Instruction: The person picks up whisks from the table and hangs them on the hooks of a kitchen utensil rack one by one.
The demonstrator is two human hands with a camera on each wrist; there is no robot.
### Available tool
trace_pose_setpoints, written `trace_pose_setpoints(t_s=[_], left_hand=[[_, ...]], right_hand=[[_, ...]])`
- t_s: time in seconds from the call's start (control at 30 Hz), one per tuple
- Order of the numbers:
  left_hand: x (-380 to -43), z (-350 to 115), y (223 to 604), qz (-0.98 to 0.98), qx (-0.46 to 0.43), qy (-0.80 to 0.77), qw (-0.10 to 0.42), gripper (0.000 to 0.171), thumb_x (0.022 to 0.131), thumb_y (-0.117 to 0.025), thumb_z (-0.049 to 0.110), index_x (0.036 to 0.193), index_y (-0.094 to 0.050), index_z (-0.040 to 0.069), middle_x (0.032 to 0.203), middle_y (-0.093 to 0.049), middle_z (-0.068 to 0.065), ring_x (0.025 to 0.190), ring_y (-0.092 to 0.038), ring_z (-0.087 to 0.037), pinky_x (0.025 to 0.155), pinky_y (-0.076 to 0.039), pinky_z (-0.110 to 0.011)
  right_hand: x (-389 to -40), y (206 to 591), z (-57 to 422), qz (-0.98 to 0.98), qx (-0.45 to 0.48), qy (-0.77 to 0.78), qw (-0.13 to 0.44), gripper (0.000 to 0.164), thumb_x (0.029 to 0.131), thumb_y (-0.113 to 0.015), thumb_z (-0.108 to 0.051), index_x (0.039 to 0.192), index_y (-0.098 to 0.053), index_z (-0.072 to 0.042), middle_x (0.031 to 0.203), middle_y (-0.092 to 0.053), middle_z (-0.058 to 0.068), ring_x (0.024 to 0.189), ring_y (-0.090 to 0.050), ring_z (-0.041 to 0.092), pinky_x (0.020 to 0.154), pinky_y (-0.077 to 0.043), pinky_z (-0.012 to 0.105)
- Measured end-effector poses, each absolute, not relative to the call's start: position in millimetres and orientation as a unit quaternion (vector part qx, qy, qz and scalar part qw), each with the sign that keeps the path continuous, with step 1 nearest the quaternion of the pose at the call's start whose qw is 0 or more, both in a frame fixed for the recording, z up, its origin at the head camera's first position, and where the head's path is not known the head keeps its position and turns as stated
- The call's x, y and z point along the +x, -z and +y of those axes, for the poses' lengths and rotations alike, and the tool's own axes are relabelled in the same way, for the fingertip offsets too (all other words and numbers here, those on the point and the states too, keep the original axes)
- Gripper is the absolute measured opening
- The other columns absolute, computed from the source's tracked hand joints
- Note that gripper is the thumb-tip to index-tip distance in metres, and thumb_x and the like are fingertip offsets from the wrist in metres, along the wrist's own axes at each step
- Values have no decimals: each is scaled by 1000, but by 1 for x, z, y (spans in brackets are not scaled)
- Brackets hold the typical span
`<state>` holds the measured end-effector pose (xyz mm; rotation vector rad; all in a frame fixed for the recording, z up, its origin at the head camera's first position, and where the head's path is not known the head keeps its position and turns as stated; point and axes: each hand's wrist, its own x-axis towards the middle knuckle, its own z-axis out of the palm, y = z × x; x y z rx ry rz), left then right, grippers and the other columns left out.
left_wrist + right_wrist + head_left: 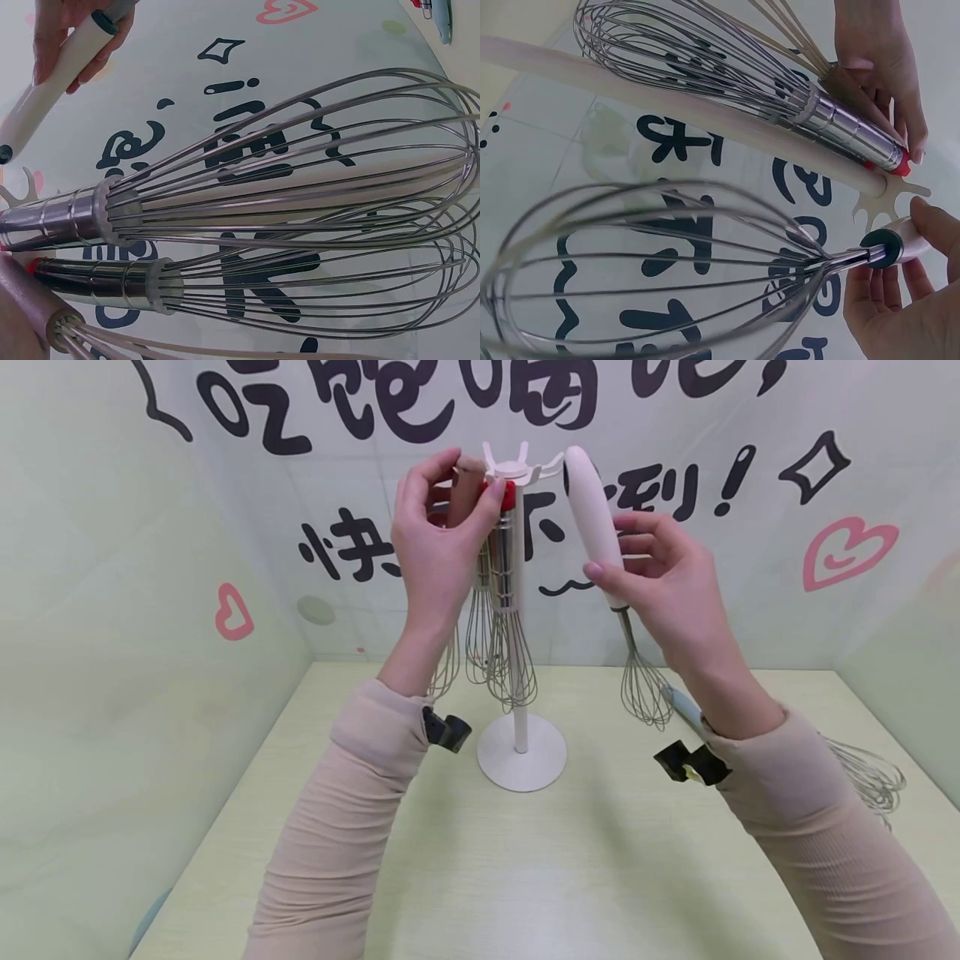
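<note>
A white stand (540,768) with a round base and several hooks at its top rises from the table. Two steel-handled whisks with red ends hang on it; the nearer steel whisk (506,568) covers part of the other. My left hand (431,547) grips the brown handle of a whisk (467,493) beside the hooks, its thumb near the red end. To the right of the stand, my right hand (667,577) pinches a white-handled whisk (592,510), tilted with its wires (667,277) downward. The white handle's top is close to a hook; contact there cannot be told.
On the table (525,877), a whisk with a light blue handle (682,706) lies at the right, partly hidden by the right forearm. More whisk wires (870,777) show beyond that arm. A lettered backdrop (360,618) stands behind the stand.
</note>
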<state>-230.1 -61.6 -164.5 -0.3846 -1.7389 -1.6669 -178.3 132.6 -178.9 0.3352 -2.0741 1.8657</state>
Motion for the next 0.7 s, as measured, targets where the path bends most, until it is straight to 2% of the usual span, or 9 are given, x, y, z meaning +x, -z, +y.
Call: trace_pose_setpoints(t_s=[0.37, 0.7], left_hand=[[-229, -61, 165, -670, -145, 647, 335, 50, 80, -75, 21, 125, -58, 8, 116, -55, -3, 97, -51, -9, 82, -49, -20], [-230, -61, 165, -670, -143, 646, 336, 50, 79, -75, 22, 125, -58, 8, 116, -55, -3, 97, -52, -8, 82, -48, -20]], right_hand=[[-179, 175, 124, -745, 130, -623, 199, 41, 80, -74, -6, 119, -60, -13, 102, -62, -1, 86, -62, 11, 64, -53, 18], [-178, 172, 119, -739, 127, -630, 204, 40, 79, -74, -6, 117, -62, -13, 97, -59, -1, 86, -60, 12, 65, -51, 17]])
